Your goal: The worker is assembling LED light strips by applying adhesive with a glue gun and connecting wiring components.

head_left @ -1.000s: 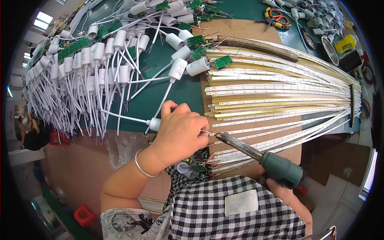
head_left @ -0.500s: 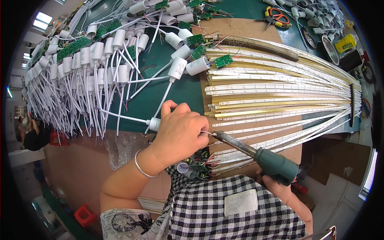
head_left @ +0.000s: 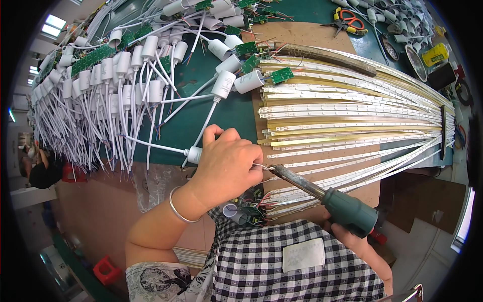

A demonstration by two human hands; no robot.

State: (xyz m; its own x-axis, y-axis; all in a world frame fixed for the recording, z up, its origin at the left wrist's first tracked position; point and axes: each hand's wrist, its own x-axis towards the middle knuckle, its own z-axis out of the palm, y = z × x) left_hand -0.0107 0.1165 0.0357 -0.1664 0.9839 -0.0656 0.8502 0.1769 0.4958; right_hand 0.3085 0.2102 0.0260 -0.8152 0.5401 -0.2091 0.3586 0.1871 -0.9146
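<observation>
My left hand (head_left: 229, 163) is closed in a pinch on a thin white wire (head_left: 258, 165). A white cylindrical cap (head_left: 194, 155) with a white cable shows from behind its fingers; how far that hand grips the cap is hidden. My right hand (head_left: 352, 237), partly covered by the tool, grips a soldering iron (head_left: 349, 211) by its dark green handle. The iron's darkened tip (head_left: 274, 170) is at the wire's end, close to the ends of the white LED strips (head_left: 312, 161). Whether tip and wire touch is too small to tell.
White caps with cables and green circuit boards (head_left: 115, 75) crowd the left. Brown cardboard (head_left: 302, 35) lies under the strips, with a dark bar (head_left: 327, 58) across them. Orange-handled pliers (head_left: 350, 22) lie at the back. Other boards (head_left: 249, 211) hang near my apron.
The soldering iron's handle and my right hand have shifted slightly right and toward me. The tip stays near the wire's end, and my left hand is almost still.
</observation>
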